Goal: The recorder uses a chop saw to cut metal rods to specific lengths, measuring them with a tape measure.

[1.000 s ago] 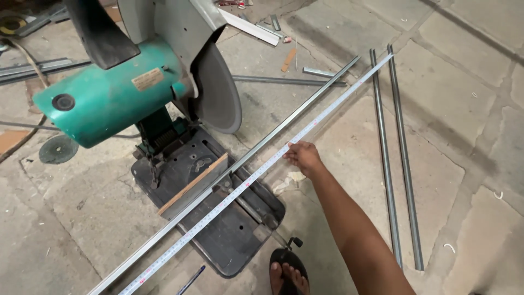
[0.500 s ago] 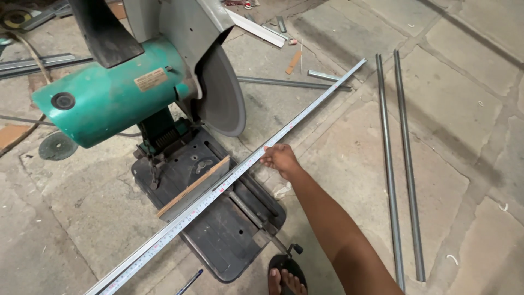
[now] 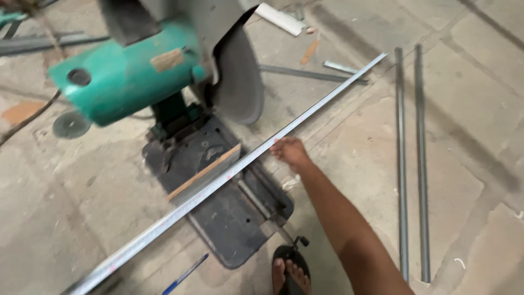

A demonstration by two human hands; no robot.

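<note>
While saw blade (image 3: pixel 240 82) sits raised, right hand (image 3: pixel 289 152) pinches long metal strip (image 3: pixel 262 150) w/ tape, laid across saw base (image 3: pixel 229 207) by wooden fence (image 3: pixel 204 172), prob. for alignment. Left hand unseen.

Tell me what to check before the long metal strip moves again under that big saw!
1. Right hand on the metal strip: ok, the fingers touch its edge just past the saw base.
2. Hand away from the cutting disc: ok, the disc is raised and the hand is off to the side.
3. Strip flat against the wooden fence: cannot tell, the picture is blurred there.
4. Foot safe: not ok, it wears an open sandal right beside the base.
5. Left hand: cannot tell, it is out of view.
6. Floor around: not ok, two rods and a blue pen lie loose.
</note>
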